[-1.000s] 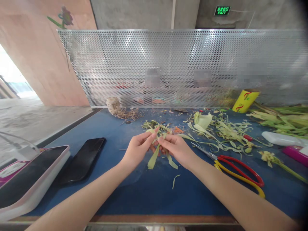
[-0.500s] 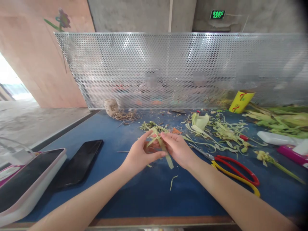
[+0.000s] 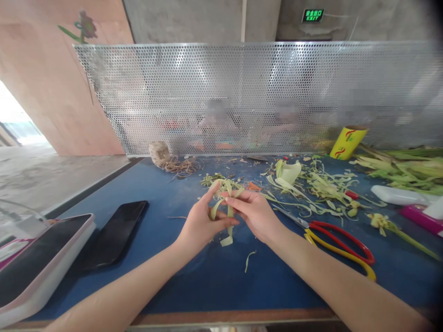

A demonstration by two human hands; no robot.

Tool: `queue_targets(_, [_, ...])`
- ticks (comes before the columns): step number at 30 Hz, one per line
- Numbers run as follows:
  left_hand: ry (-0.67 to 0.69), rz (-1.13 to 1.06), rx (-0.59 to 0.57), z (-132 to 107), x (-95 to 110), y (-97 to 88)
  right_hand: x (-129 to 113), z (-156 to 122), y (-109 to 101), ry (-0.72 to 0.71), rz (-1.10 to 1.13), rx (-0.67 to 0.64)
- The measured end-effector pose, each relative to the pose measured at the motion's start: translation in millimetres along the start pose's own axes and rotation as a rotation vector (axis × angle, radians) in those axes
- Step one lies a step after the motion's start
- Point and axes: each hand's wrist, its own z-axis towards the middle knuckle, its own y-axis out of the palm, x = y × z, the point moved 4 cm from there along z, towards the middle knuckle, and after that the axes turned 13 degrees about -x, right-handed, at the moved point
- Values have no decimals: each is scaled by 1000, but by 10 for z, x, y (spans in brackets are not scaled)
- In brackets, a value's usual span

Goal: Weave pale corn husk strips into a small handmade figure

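At your far left, a white and pink device (image 3: 41, 263) and a black phone (image 3: 114, 233) are lying on the blue table (image 3: 207, 290), well apart from your hands. Your left hand (image 3: 200, 226) is pinching a pale green leaf strip (image 3: 228, 239) between thumb and forefinger, and the other fingers are curling under it. The strip is sitting just above the table, between both hands, with a loop at the top and one free end hanging down. Your right hand (image 3: 258, 214) is gripping the loop from the other side with narrow fingertips.

It seems you are folding or knotting the strip. Hold the left pinch firm at the crossing and pull slowly with the right hand, along the fibre, because such a leaf probably tears easily.

The red and yellow scissors (image 3: 313, 227) are lying near your right wrist, and leaf scraps (image 3: 321, 189) are spreading behind them.
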Motion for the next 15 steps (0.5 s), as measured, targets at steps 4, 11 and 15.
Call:
queue_targets(4, [69, 90, 41, -45, 68, -26, -42, 5, -5, 4, 16, 4])
queue_targets(11, [136, 235, 157, -71, 120, -122, -58, 21, -52, -2, 41, 70])
queue_targets(15, [149, 157, 121, -62, 109, -74, -65, 26, -84, -50, -8, 97])
